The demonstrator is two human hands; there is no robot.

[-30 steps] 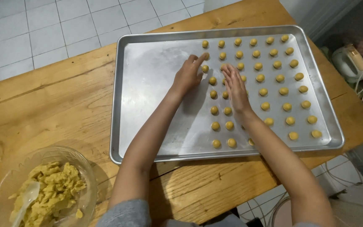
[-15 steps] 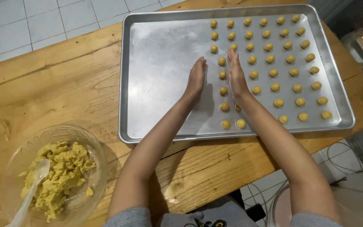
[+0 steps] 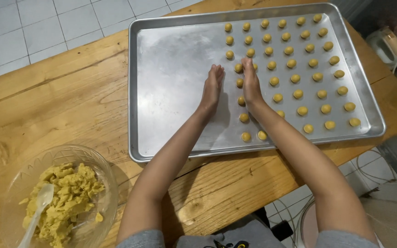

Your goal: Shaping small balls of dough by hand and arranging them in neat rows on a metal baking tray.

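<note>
A glass bowl is seen at the near left corner of a wooden table, filled with crumbly yellow dough. A pale spoon is stuck into the dough, with its handle pointed toward the near edge. Grey clothing is glimpsed at the bottom of the frame, and two bare forearms are stretched from it toward the far side.

Beyond the bowl, a large metal baking tray is laid across the table, its right end reaching over the table's edge. The left half of the tray is bare metal. The right half is covered by rows of small yellow dough balls, set apart from one another in neat lines.

Near the middle of the tray, the left hand and the right hand are held on edge, palms turned toward each other. The fingers of both hands are kept straight and pressed together, pointed to the far side, and nothing is gripped by either. A single column of dough balls is framed in the narrow gap between the two palms. Whether the palms are touching those balls cannot be told. Two more balls are seen just near of the wrists, at the tray's near rim.

Past the table, a white tiled floor is shown at the far left, and a small appliance with a cord at the far right.
</note>
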